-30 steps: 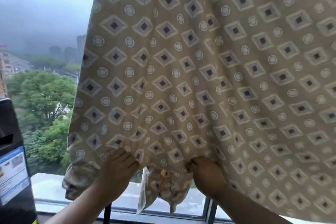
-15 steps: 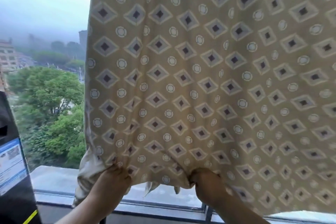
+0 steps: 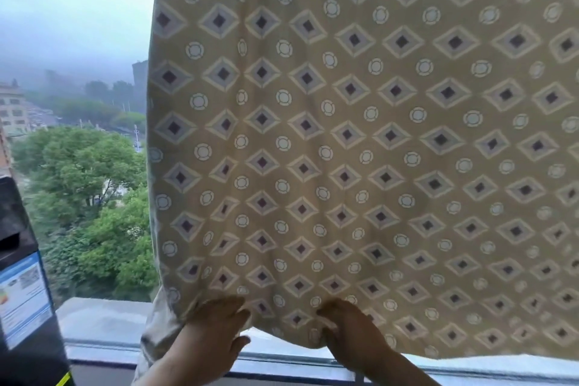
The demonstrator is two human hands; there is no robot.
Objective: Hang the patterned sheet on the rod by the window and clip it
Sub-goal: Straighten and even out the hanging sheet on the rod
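An upper-floor flat: wide window (image 3: 78,19) over treetops (image 3: 81,172) and buildings (image 3: 12,110), labelled dark appliance (image 3: 17,222) beside it.

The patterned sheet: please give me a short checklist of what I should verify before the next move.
1. The patterned sheet hangs spread flat before the window: ok.
2. The left hand grips the lower edge: ok.
3. The right hand grips the lower edge: ok.
4. Lower left corner smooth: not ok, pale fabric hangs bunched beside the left hand.
5. Sheet lies over the rod: cannot tell, the rod is out of view.
6. Clips in place: cannot tell, none in view.
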